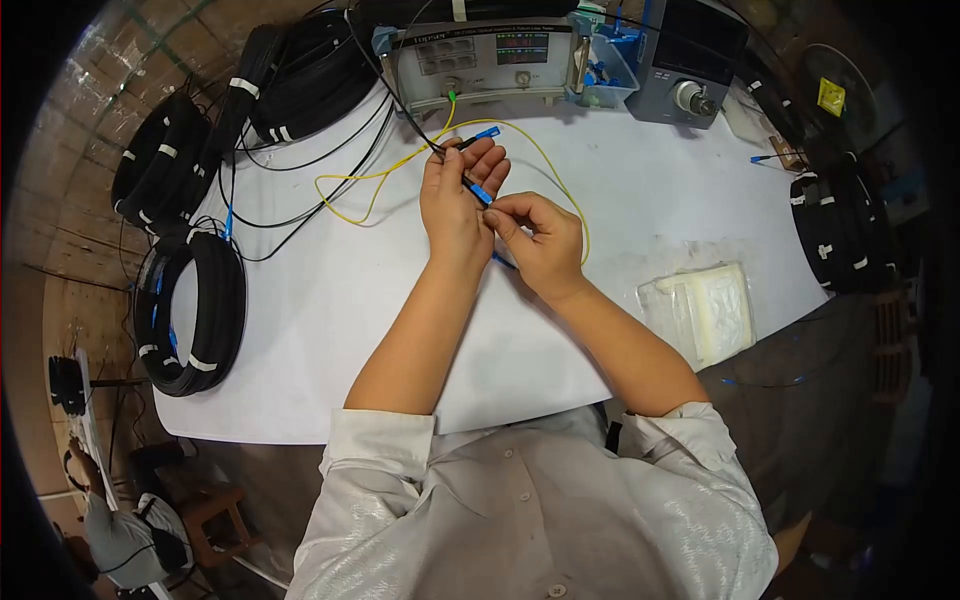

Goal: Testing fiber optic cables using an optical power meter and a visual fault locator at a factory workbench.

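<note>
My left hand [455,205] holds a black cable ending in a blue connector [479,192], with a second blue connector [487,133] sticking out past its fingertips. My right hand [535,235] pinches the blue connector from the right, fingers closed on it. A thin yellow cable [372,177] loops across the white table [330,300] behind both hands and runs up to a grey test instrument [485,60] at the far edge. The black cable leads away toward the upper left.
Several coils of black cable lie at the left [195,310], upper left [165,160], top [310,75] and right [830,230]. A second grey device [690,65] stands at the top right. A clear plastic bag [705,310] lies right of my forearm. Another person sits at the lower left [125,530].
</note>
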A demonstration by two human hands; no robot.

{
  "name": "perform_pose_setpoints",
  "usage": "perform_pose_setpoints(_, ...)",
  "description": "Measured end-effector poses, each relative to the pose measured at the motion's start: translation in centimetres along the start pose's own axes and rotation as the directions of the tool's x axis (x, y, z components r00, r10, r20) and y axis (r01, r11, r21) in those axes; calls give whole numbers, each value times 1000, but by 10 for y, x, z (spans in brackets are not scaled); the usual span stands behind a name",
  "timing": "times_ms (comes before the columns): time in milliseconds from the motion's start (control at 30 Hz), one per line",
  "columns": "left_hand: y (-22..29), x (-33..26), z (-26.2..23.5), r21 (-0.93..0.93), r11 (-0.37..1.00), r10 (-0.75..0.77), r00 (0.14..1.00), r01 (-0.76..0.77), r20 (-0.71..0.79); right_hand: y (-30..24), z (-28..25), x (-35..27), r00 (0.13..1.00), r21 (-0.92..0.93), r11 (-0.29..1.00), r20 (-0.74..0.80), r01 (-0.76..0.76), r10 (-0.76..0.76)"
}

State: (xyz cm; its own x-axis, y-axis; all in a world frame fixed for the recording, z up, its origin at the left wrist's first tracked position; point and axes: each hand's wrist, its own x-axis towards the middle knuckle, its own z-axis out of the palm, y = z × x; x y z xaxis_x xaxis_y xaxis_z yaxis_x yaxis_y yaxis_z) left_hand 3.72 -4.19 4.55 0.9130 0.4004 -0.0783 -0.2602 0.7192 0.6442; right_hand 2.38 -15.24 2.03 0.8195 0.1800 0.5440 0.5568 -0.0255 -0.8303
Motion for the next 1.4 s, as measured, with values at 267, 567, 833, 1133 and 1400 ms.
perform_pose_setpoints(267,4,4,-10,-44,996,-80,996,82,49,4,-2,0,996,21,999,81,35,-37)
perform_pose_setpoints(567,0,9,-13,-11,995,-96,994,97,44,8,-1,-1,987,128,984,117,-122,107)
perform_pose_setpoints(833,-3,7,-11,-43,990,-133,989,135,59,11,-1,-1,997,82,994,50,-68,64)
perform_pose_setpoints(1133,-10,5,-10,5,991,-135,989,135,63,12,-4,-2,999,-3,999,-39,-38,38)
perform_pose_setpoints(1400,-3,13,-41,346,931,-154,984,114,91,11,-32,42,967,263,950,-144,-166,209)
